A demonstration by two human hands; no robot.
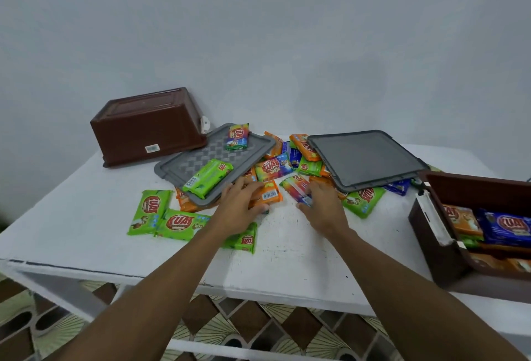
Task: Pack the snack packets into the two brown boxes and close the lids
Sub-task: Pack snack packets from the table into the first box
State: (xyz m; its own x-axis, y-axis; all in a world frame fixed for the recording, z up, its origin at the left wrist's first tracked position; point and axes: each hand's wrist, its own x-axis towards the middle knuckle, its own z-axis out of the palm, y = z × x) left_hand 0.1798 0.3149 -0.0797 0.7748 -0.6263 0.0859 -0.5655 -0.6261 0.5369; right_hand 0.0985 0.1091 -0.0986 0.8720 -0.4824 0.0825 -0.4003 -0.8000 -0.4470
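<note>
Reaching into the loose pile, head view: left hand curls its fingers over an orange packet; right hand closes on the near end of a multicoloured packet, apparently one per hand to speed packing. Open brown box at 3 o'clock, part filled, stands within reach. Overturned brown box at 10 o'clock is unfilled. Patterned grey lid and plain grey lid lie off at 12 o'clock among packets on the worktop.
</note>
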